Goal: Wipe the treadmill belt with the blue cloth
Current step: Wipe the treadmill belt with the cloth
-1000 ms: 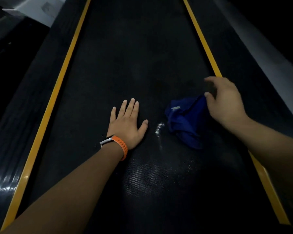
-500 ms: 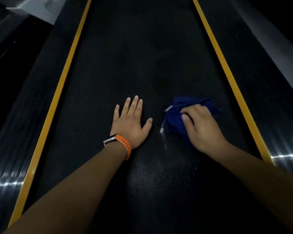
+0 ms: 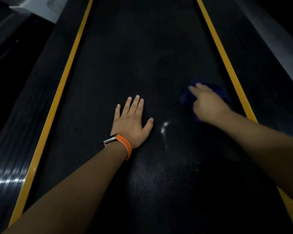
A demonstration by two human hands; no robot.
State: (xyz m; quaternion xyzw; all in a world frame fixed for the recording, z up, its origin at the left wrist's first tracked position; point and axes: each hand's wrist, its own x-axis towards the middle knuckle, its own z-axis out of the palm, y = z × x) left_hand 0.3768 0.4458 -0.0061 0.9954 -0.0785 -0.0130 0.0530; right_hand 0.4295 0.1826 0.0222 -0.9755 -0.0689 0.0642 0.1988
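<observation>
Wiping seemed underway: right hand (image 3: 208, 105) (grip too blurred to tell) sat on the cloth (image 3: 224, 95), left hand (image 3: 131, 123) lay flat and spread. The far belt (image 3: 142, 56) remained.

Two yellow stripes, the left stripe (image 3: 61, 85) and the right stripe (image 3: 228, 65), run lengthwise and converge toward the top of the view. Outside each lies a black side rail: the left rail (image 3: 32, 107), with bright glints (image 3: 5, 179) at its near end, and the right rail (image 3: 259, 73). A pale grey panel (image 3: 46, 9) occupies the upper left corner; a grey band (image 3: 271, 36) crosses the upper right. One wrist carries an orange perforated strap (image 3: 125, 146) with a dark, silver-edged watch body (image 3: 110, 139).
</observation>
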